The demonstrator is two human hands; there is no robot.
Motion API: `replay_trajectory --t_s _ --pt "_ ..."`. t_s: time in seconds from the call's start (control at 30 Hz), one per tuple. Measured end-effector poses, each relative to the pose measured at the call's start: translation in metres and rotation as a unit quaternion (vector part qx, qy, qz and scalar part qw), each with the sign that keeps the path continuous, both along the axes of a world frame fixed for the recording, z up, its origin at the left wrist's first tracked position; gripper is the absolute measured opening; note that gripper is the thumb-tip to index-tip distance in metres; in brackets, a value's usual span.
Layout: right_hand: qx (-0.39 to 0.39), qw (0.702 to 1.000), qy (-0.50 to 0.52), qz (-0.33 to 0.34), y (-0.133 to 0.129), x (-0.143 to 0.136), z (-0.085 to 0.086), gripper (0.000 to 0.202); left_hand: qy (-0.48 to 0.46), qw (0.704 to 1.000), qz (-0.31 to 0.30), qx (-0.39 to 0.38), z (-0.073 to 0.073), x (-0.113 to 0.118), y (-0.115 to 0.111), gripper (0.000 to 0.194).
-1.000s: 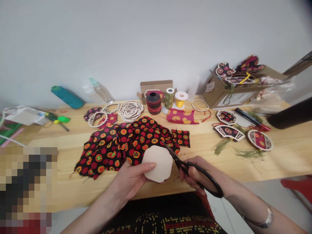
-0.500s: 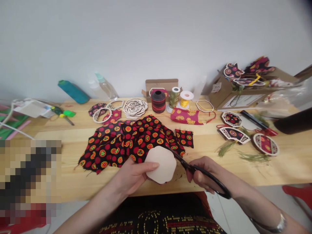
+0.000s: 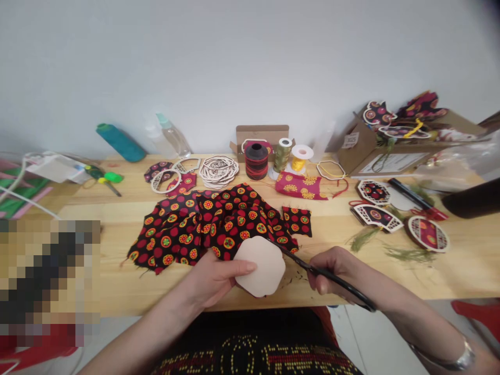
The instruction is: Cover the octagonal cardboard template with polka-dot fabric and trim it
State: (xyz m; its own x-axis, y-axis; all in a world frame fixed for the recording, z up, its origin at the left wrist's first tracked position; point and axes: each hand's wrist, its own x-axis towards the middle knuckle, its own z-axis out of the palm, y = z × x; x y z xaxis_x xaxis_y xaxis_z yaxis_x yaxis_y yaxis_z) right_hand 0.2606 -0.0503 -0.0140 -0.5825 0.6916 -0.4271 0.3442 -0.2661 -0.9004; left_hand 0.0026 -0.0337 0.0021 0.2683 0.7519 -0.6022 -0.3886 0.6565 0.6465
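Apparently craft workshop: thread spools [image 3: 257,162], fabric [image 3: 219,224]

Tilted teal cone [image 3: 121,142], teal-topped bottle [image 3: 175,138], olive spool [image 3: 283,155] beside yellow spool [image 3: 299,165], stuffed cardboard box [image 3: 353,148]

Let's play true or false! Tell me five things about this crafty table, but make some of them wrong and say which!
1. The right hand holds black scissors. True.
2. The left hand holds a teacup. False: it holds a pale flat piece.
3. The yellow thread spool is beside the green thread spool. True.
4. The black marker is inside the big box. False: it lies in front of it.
5. The big black cloth is plain. False: it has red dots and bright flowers.
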Motion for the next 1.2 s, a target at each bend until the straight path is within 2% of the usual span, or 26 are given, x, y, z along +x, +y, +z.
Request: replay_trajectory --t_s 0.23,0.4,0.57,0.87,1.03,1.2 --pt "0.030 0.999 0.009 0.032 0.001 0.005 0.000 0.051 0.005 1.000 -0.007 0.004 -0.001 0.000 -0.001 0.073" --pt "0.068 0.996 0.015 0.056 0.002 0.001 0.012 0.055 0.000 1.000 -0.003 0.008 0.000 0.001 -0.001 0.072" --pt "0.078 0.996 0.012 0.049 0.003 -0.004 0.020 0.056 0.001 1.000 -0.008 0.009 -0.002 -0.001 -0.001 0.069" --pt "0.049 0.996 0.034 0.066 0.003 0.000 0.013 0.058 0.002 1.000 -0.020 0.011 -0.004 -0.002 -0.002 0.042" --pt "0.080 0.996 0.006 0.050 -0.003 0.000 0.017 0.058 0.004 1.000 -0.018 0.014 -0.005 -0.001 -0.002 0.044" --pt "0.124 0.992 -0.036 -0.005 -0.009 -0.006 0.025 0.060 0.005 1.000 -0.019 0.015 -0.004 0.001 -0.004 0.041"
